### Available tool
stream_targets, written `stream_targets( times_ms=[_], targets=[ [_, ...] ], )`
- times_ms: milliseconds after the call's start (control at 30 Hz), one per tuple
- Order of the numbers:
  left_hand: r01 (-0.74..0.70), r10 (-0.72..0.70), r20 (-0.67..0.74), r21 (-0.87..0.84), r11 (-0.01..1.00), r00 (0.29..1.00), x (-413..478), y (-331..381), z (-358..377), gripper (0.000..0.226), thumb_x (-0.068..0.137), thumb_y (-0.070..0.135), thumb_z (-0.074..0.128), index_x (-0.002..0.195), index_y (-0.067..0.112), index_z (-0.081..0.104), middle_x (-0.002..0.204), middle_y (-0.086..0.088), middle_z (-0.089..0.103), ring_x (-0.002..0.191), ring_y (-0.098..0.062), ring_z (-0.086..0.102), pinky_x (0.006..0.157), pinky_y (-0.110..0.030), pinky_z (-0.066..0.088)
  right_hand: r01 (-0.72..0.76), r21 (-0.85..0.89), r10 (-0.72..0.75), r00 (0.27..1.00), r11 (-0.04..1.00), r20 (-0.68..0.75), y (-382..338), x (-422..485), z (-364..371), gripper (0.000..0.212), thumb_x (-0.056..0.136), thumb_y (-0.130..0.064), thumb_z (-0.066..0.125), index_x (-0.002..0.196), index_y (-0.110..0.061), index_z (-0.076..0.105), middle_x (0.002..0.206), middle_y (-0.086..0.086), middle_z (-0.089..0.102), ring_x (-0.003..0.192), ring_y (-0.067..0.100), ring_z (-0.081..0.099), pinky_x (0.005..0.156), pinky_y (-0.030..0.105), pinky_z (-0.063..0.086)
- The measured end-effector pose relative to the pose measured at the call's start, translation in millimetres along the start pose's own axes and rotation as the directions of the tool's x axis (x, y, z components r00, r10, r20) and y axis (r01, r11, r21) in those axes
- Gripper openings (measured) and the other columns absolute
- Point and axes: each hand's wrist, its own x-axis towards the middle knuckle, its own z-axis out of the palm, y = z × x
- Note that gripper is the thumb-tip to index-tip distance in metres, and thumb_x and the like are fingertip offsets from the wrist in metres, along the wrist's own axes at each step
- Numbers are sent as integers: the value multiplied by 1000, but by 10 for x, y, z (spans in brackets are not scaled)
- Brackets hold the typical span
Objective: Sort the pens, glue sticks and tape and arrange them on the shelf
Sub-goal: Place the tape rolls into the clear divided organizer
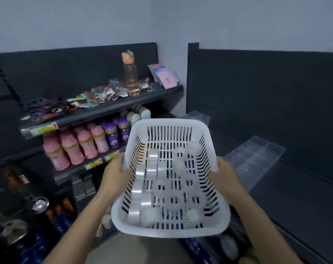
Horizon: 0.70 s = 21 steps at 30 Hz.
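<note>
Shelving [104, 109] of dark metal fills the left half of the frame, its upper level carrying loose packets and its lower level carrying bottles. A second dark shelf [304, 206] runs along the right side, bare in most of its visible surface. White slotted basket [171, 123] sits at centre frame, held in the air between the two units and tilted slightly toward the camera. Left hand [114, 174] grips the basket's left wall, fingers curled round the rim. Right hand [224, 178] grips the right wall likewise. Clear plastic divider tray [257, 161] lies on the right shelf, just beyond the right hand. Pink bottles [74, 147] stand in rows at middle left, purple bottles [116, 132] beside them. One orange-capped bottle [130, 73] stands upright on the upper level. Tape rolls [152, 159], clear and whitish, lie loose on the basket floor, some on edge, some flat. No pens or glue sticks can be made out.
</note>
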Motion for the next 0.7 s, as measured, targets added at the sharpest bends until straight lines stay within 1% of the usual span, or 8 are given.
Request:
stream_targets(
  times_ms=[67,167,267,400,433,533,633,700],
  targets=[
    [-74,74,76,2,997,994,367,-36,-53,34,80,-1,59,103,24,56,92,5,64,83,-15,61,63,-28,44,-39,8,40,998,999,-49,-114,93,143,11,86,-12,56,75,-14,57,78,5,64,70,17,58,68,41,54],
    [-148,141,131,47,988,981,886,-42,1,31,81,0,57,106,18,58,92,-2,64,82,-21,60,64,-32,45,-105,-37,98,983,994,-153,-133,323,276,6,88,-9,51,87,-14,55,85,3,62,73,14,58,57,29,49],
    [-169,162,210,15,986,964,1241,-46,172,27,83,1,54,106,14,57,93,-2,62,86,-23,58,71,-36,47,-168,-26,157,961,986,-227,-92,528,317,14,87,-3,48,96,-12,56,90,5,64,78,18,62,58,32,54],
    [-226,223,320,-28,974,921,1715,68,478,22,87,6,51,102,22,51,91,7,55,87,-16,54,65,-27,39,-137,1,130,941,991,-312,-104,787,281,18,89,-7,53,102,-18,52,90,-6,62,76,5,58,50,15,43],
    [-249,251,332,-49,967,909,1824,113,568,20,89,6,51,97,25,51,86,11,54,82,-12,54,62,-22,38,-119,2,113,938,993,-327,-90,859,270,19,90,-9,54,104,-22,50,90,-8,60,76,3,57,50,14,43],
    [-296,323,361,-129,946,875,2116,267,851,25,89,5,51,89,30,51,82,19,53,74,7,48,59,-13,35,-104,37,110,913,994,-392,11,1137,216,23,89,-14,55,106,-29,47,91,-9,61,78,7,60,57,23,49],
    [-296,344,411,-176,939,844,2440,375,1171,25,91,6,51,84,30,52,85,16,55,77,3,51,63,-13,40,-142,7,130,890,990,-437,108,1444,109,22,89,-14,56,106,-26,48,90,-7,62,77,9,61,57,26,50],
    [-324,352,446,-142,935,823,2654,406,1401,14,91,10,51,94,23,57,89,11,59,84,-8,56,71,-23,46,-174,0,153,868,985,-473,187,1622,56,22,89,-13,55,107,-24,49,89,-8,62,76,8,61,54,23,49]
  ],
)
